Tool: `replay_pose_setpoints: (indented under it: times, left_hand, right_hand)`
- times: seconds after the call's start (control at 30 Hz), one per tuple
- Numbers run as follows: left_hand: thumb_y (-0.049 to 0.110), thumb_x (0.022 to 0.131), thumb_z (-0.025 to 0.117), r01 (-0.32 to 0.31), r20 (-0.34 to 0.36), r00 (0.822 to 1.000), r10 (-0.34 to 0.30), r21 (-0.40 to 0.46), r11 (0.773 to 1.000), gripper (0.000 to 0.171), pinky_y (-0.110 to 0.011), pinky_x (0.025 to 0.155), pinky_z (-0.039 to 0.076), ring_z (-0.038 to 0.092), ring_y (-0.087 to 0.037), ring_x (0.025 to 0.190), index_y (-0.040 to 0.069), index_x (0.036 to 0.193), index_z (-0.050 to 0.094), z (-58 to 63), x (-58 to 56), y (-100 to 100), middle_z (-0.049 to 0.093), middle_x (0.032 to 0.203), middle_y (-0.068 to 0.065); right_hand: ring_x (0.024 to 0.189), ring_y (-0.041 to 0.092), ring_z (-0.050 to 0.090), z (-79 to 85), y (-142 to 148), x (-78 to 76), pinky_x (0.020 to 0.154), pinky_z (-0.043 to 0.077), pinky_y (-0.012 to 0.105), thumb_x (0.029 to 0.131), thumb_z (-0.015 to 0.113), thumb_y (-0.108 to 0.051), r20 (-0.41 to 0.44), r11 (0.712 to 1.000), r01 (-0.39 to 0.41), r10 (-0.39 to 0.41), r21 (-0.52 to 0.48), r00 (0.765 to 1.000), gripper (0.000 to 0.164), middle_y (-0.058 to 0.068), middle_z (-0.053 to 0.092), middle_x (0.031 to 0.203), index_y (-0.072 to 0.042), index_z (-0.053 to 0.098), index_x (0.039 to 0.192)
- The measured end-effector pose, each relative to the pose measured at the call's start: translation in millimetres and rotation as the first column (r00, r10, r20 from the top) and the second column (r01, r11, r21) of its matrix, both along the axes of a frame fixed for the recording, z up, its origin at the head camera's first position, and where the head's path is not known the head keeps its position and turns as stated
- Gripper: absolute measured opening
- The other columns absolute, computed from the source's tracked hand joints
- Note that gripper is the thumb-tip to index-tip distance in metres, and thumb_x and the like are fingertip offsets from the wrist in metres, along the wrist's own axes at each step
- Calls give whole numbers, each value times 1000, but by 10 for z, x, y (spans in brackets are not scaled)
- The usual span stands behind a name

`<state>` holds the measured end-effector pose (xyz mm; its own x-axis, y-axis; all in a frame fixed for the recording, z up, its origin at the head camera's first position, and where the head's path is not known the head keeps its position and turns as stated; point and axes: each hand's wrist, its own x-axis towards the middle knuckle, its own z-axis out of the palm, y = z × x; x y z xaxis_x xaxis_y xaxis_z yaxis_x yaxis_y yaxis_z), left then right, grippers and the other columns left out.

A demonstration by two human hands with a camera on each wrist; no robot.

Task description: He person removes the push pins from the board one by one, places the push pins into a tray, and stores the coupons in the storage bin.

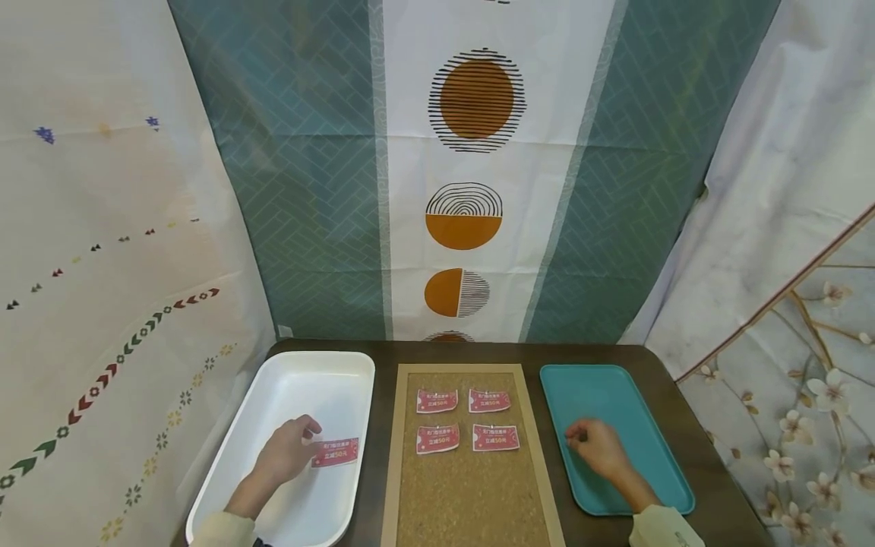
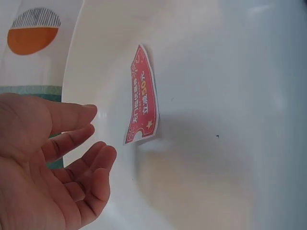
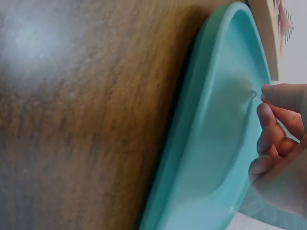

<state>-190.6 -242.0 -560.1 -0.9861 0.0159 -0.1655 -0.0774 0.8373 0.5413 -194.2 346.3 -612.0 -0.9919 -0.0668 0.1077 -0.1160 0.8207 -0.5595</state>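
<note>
A red paper coupon (image 1: 335,452) with white and yellow print lies in the white tray (image 1: 365,380), slightly curled. Just left of it is my left hand (image 1: 285,450), fingers loosely bent; the left wrist view shows a gap between the fingertips and the coupon (image 2: 144,98). Over the teal tray (image 1: 652,448), my right hand (image 1: 601,448) has thumb and index finger pinched together. At those fingertips the right wrist view shows a tiny thin pin-like thing (image 3: 254,94), too small to make out fully. My right hand's other fingers (image 3: 268,136) are curled.
Between the trays lies a wood-framed cork board (image 1: 472,501). Several matching coupons (image 1: 437,438) sit in two rows on its upper part. Everything rests on a dark brown table (image 1: 724,501), with patterned curtains (image 1: 307,190) hanging behind and at both sides.
</note>
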Motion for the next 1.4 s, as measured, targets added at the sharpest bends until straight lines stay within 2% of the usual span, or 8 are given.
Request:
replay_pose_setpoints:
  times: [0.13,0.3,0.43,0.57,0.7,1.0,1.23,1.4]
  left_hand:
    - [15,92,77,-4,-46,999,4,8,1000,29,-45,76,59,70,-31,96,2,117,69,87,-13,43,70,110,-15]
    - [13,93,77,-19,-112,993,23,38,999,27,-48,79,59,70,-28,92,1,115,69,171,-33,166,71,110,-15]
    - [12,93,77,-19,-155,987,27,52,998,26,-49,82,60,70,-27,90,1,116,69,195,-61,298,71,111,-16]
    - [10,94,77,-2,-192,981,15,68,998,25,-50,83,60,70,-27,90,1,116,70,198,-111,428,71,112,-17]
    - [10,93,77,6,-202,979,10,81,997,25,-49,82,60,69,-26,88,2,115,70,173,-144,514,71,111,-16]
    - [9,93,77,11,-232,973,14,104,994,23,-46,79,59,67,-25,88,4,114,71,146,-138,655,71,109,-14]
    - [10,93,78,37,-257,966,-14,84,996,22,-44,75,58,70,-28,93,7,114,72,172,-117,785,71,109,-12]
    - [11,95,76,57,-258,966,-29,99,993,22,-37,69,56,69,-25,92,8,115,72,177,-92,862,70,110,-10]
  right_hand:
    - [84,22,69,54,-95,-6,75,55,38,86,81,-3,-39,1000,12,-13,-20,999,7,2,75,88,-8,78,91]
    - [76,13,62,184,-275,-55,68,50,33,87,82,-4,-86,999,4,-7,-42,996,8,0,75,88,-9,80,93]
    - [71,6,54,275,-452,-92,64,46,29,88,81,-4,-92,997,-35,29,-69,995,8,-3,72,85,-9,80,94]
    - [70,4,54,299,-624,-127,63,47,28,89,80,-1,-89,989,-83,72,-124,993,8,-4,70,82,-6,79,95]
    - [74,5,57,304,-767,-169,66,50,28,90,78,1,-76,980,-97,85,-173,993,8,-2,72,86,-4,78,97]
    - [70,7,51,356,-984,-246,63,46,27,92,79,-6,-64,976,-112,102,-185,993,6,-3,69,86,-1,79,96]
    - [68,6,48,295,-1118,-290,60,44,25,90,81,-5,-53,976,-118,110,-182,993,5,-6,65,80,-9,79,91]
    - [69,7,50,276,-1211,-297,61,45,25,91,80,-5,-50,963,-150,142,-225,989,3,-6,64,79,-7,78,90]
